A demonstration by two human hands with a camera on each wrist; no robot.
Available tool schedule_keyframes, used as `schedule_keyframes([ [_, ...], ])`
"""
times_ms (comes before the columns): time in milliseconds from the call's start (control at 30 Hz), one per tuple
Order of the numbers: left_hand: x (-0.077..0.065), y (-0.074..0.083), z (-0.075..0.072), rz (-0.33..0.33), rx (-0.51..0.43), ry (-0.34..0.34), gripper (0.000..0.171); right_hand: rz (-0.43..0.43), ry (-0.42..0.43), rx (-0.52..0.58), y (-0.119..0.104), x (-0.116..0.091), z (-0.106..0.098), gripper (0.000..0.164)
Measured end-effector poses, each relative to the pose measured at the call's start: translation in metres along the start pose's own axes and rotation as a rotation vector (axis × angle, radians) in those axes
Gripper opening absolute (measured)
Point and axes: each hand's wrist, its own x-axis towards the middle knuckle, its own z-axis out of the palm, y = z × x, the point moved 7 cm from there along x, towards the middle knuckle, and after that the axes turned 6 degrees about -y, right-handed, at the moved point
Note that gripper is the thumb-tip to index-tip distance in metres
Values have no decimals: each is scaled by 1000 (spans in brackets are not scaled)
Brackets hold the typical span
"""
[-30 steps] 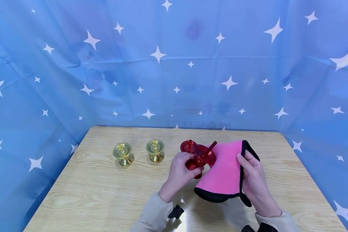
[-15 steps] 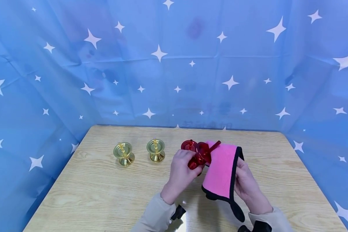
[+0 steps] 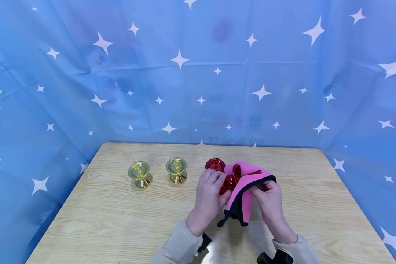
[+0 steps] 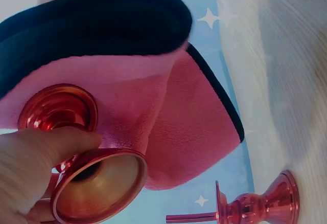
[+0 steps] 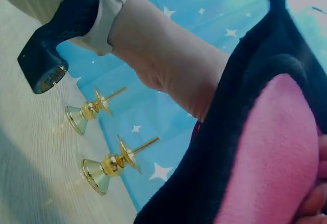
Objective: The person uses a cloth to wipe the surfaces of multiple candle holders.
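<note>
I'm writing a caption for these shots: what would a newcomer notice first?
Probably the pink cloth with black edging in the right hand, at the shiny red candlestick held in the left hand. Next, the starry blue backdrop behind the table, and two gold candlesticks standing left of both hands.

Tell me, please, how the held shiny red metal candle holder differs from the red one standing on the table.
The held candle holder is tipped in the left hand; the standing candle holder is upright. Pink, black-edged cloth lies against the held one, not the standing one. Both are shiny red.
</note>
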Motion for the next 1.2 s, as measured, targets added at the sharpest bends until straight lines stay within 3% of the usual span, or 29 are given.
schedule_keyframes([
  [167, 1, 3, 0, 26, 33, -6, 28, -35, 51, 97, -1, 2, 0, 40],
  [333, 4, 4, -2, 37, 23, 31, 23, -142, 91, 208, -11, 4, -3, 38],
  [567, 5, 5, -2, 8, 16, 11, 23, -228, 77, 319, -16, 2, -6, 36],
  [667, 5, 7, -4, 27, 22, 33, 24, -223, 50, 272, -15, -1, -5, 40],
  [900, 4, 7, -7, 59, 43, 76, 26, -123, -1, 39, -7, -4, -1, 43],
  [1033, 2, 9, -6, 85, 56, 94, 28, -159, 25, 42, -10, -3, -1, 35],
  [1200, 1, 8, -6, 86, 39, 99, 28, -234, 46, 123, -18, -1, -3, 32],
])
